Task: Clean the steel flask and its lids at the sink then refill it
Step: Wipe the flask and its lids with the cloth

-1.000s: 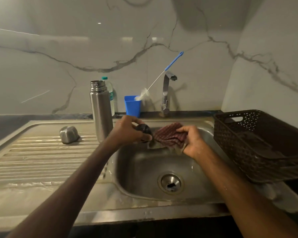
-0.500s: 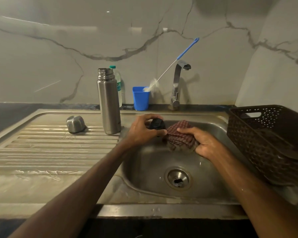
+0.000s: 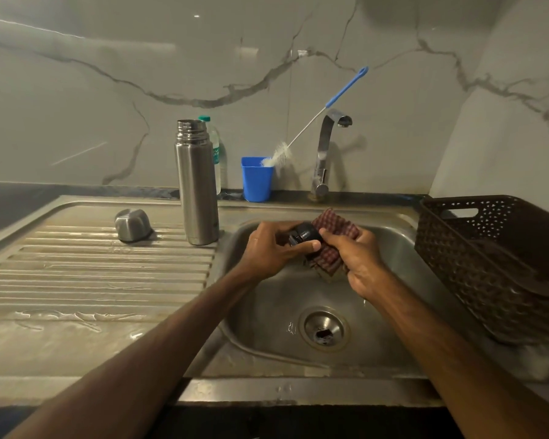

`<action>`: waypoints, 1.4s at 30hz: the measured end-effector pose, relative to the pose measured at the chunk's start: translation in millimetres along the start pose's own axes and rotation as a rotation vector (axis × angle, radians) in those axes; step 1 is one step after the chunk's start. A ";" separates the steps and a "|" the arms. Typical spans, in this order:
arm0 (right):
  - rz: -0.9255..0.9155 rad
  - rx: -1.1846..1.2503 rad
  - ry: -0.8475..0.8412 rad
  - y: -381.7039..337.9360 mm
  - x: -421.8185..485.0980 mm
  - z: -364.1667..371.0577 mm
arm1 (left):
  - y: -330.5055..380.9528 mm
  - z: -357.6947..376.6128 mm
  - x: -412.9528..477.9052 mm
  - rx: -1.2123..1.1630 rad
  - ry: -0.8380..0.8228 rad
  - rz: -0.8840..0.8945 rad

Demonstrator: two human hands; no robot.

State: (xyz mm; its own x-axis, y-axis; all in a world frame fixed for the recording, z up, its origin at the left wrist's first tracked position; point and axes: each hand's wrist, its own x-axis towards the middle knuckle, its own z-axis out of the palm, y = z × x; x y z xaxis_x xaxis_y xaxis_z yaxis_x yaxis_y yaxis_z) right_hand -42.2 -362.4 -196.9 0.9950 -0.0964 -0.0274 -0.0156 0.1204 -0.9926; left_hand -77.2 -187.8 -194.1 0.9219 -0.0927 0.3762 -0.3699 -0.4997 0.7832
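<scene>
No text can be read. The plastic bottle (image 3: 222,172) behind the steel flask (image 3: 197,185), left of centre, carries a green label (image 3: 216,152) whose print is too small to make out.

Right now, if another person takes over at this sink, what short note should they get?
Left hand grips the black inner lid over the sink basin. Right hand holds the checked cloth against it.
Steel flask stands open on the drainboard; steel cup lid lies beside it, apart. Bottle brush rests in the blue cup.
Done: flask opened.
Left, likely: finish this lid, wash cup lid and flask, refill, close.
</scene>
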 end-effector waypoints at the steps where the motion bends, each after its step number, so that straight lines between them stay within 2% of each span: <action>1: 0.002 -0.001 0.009 -0.4 -0.4 -1.3 | -2.2 -1.9 1.5 0.004 -0.047 0.003; 4: 0.026 0.032 0.009 -3.3 -1.8 -4.9 | -8.0 -3.5 5.6 0.011 -0.094 -0.012; 8: 0.037 0.070 -0.014 -7.1 -5.1 -3.6 | -5.8 -5.0 4.8 -0.100 0.078 -0.147; 12: -0.039 0.024 0.001 -9.2 -9.1 -1.9 | -2.7 -5.1 4.5 -0.236 0.108 -0.214; 15: -0.214 -0.194 0.003 -11.0 -12.6 -0.4 | 0.7 -3.6 5.7 -0.295 0.157 -0.266; 21: -0.699 -0.501 -0.276 -13.8 -31.4 6.9 | 0.1 -13.1 4.7 -0.317 0.336 -0.302; 23: -0.783 -0.582 -0.346 -11.8 -31.4 7.6 | 0.4 -17.2 5.5 -0.308 0.328 -0.301; 26: -0.837 -0.614 -0.340 -15.0 -28.5 7.3 | 0.7 -19.8 6.8 -0.209 0.262 -0.242; 28: -0.843 -0.606 -0.292 -17.3 -24.2 5.6 | 2.4 -18.1 6.8 -0.105 0.190 -0.160; 31: -0.753 -0.598 -0.214 -18.9 -18.0 1.2 | 4.6 -11.0 5.8 0.034 0.122 -0.041; 33: -0.721 -0.616 -0.249 -17.6 -19.4 0.6 | 2.4 -12.4 6.7 0.053 0.156 -0.059; 37: -0.786 -0.625 -0.383 -18.2 -27.0 5.8 | -2.3 -24.6 8.6 0.033 0.199 -0.128; 40: -0.747 -0.542 -0.303 -21.4 -25.5 4.3 | 2.1 -23.0 7.5 0.050 0.081 -0.066; 42: -0.622 -0.387 -0.271 -25.1 -25.2 1.0 | 4.9 -17.7 7.2 0.032 -0.008 -0.020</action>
State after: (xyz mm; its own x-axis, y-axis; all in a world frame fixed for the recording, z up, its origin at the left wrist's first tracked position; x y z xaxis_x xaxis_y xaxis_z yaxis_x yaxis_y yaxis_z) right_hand -66.7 -362.0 -171.1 0.8205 0.2179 0.5284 0.5696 -0.2345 -0.7878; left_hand -74.4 -175.7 -178.8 0.9299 -0.0894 0.3569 -0.3480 -0.5289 0.7741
